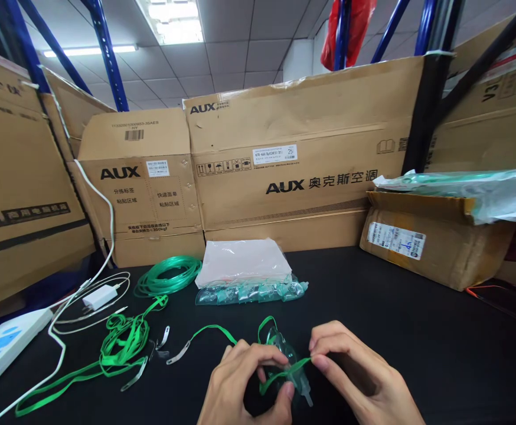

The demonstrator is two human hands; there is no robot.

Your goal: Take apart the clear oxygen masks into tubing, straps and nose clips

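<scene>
A clear green oxygen mask [284,348] with a pale nozzle lies low in front of me, partly hidden by my fingers. My left hand [244,383] curls around its near side, thumb and index finger on the mask. Between finger and thumb, my right hand [359,372] pinches a green elastic strap [300,367] that stretches across the mask. Another stretch of the green strap runs left from behind my left hand to a thin metal strip [178,353] on the table.
Left of my hands lie a tangle of green elastic straps [125,342] and more metal strips [134,375]. Behind are coiled green tubing [169,276] and a bag of masks [249,292] under white sheets [244,260]. A power strip [10,354], charger [101,297] and cardboard boxes [302,130] surround the black table.
</scene>
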